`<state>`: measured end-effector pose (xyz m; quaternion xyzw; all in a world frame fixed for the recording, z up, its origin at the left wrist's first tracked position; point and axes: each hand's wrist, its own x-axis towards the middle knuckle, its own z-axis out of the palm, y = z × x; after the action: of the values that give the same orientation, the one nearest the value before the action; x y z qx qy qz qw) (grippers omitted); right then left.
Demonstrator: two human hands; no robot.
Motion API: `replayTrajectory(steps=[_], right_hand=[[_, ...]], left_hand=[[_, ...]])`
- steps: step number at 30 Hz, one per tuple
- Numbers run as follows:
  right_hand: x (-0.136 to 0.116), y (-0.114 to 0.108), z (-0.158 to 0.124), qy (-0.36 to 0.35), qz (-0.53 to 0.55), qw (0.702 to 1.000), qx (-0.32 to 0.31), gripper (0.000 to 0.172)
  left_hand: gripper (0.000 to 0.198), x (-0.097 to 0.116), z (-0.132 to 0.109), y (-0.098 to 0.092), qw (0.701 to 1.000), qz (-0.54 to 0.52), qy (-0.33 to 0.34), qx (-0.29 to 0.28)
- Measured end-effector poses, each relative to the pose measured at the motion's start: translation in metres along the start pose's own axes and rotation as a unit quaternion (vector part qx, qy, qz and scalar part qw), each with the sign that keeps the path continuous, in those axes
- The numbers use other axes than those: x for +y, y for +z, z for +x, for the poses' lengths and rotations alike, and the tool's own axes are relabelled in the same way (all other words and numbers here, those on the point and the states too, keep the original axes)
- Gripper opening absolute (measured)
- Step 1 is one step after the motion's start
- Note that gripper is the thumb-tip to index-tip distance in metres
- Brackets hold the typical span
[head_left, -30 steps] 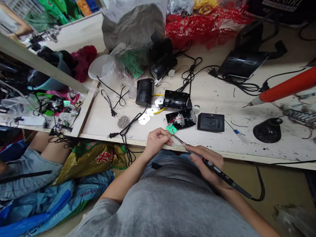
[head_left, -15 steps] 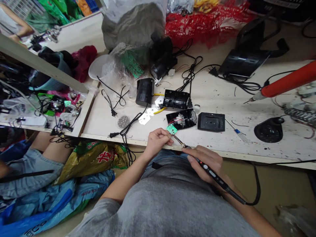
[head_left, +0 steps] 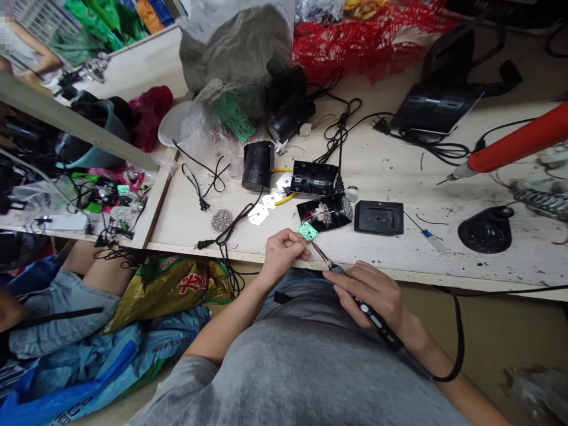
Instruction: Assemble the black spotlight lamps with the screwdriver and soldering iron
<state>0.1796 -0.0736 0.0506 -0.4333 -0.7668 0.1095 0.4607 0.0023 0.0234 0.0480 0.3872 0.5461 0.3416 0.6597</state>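
Soldering iron [head_left: 377,322] diagonal, tip toward board [head_left: 306,231]

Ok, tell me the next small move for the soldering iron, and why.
Probably ease the soldering iron tip the last bit up onto the green circuit board. The left hand pinches the board by its near edge, and the right hand holds the iron pen-style with its tip just at the board's lower edge.

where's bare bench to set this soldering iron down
Bare bench lies between the black cover and the round black stand, save a small screwdriver, and left of the wire-wool ball. It is crowded around the black housings and cords behind the green board in the left hand.
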Motion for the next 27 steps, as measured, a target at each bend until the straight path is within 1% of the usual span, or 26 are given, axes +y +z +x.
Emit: replayTrajectory(steps=[5, 13, 16, 19, 21, 23, 24, 25, 26, 27], right_hand=[[-0.001, -0.006, 0.0, 0.023, 0.013, 1.0, 0.008, 0.045], [0.0, -0.004, -0.003, 0.033, 0.021, 0.999, 0.022, 0.042], [-0.001, -0.004, -0.001, 0.041, 0.027, 0.999, 0.017, 0.043], [-0.004, -0.007, 0.002, 0.053, 0.031, 0.998, 0.012, 0.041], [-0.007, -0.014, 0.0, 0.066, 0.027, 0.997, 0.019, 0.041], [-0.008, -0.026, -0.006, 0.095, 0.006, 0.995, 0.043, 0.039], [-0.007, -0.035, -0.011, 0.125, -0.015, 0.99, 0.064, 0.036], [-0.006, -0.045, -0.016, 0.169, -0.046, 0.98, 0.096, 0.032], [-0.004, -0.057, -0.021, 0.217, -0.082, 0.963, 0.138, 0.028], [-0.001, -0.07, -0.026, 0.255, -0.121, 0.939, 0.198, 0.023]], left_hand=[[0.011, 0.001, 0.001, -0.001, 1.0, 0.006, 0.002, -0.001], [0.015, 0.0, 0.0, 0.001, 1.0, 0.008, -0.001, 0.009], [0.014, 0.002, -0.001, 0.001, 1.0, 0.008, -0.005, 0.011], [0.014, 0.002, 0.0, 0.001, 1.0, 0.013, -0.007, 0.009], [0.015, 0.002, 0.001, 0.001, 1.0, 0.014, -0.003, 0.01], [0.016, 0.002, 0.001, 0.001, 1.0, 0.015, 0.003, 0.013], [0.016, 0.001, 0.002, 0.001, 1.0, 0.017, 0.007, 0.014], [0.017, 0.001, 0.002, 0.001, 1.0, 0.021, 0.013, 0.014], [0.017, 0.001, 0.002, 0.0, 0.999, 0.026, 0.02, 0.012], [0.018, 0.001, 0.003, 0.0, 0.999, 0.031, 0.027, 0.008]])
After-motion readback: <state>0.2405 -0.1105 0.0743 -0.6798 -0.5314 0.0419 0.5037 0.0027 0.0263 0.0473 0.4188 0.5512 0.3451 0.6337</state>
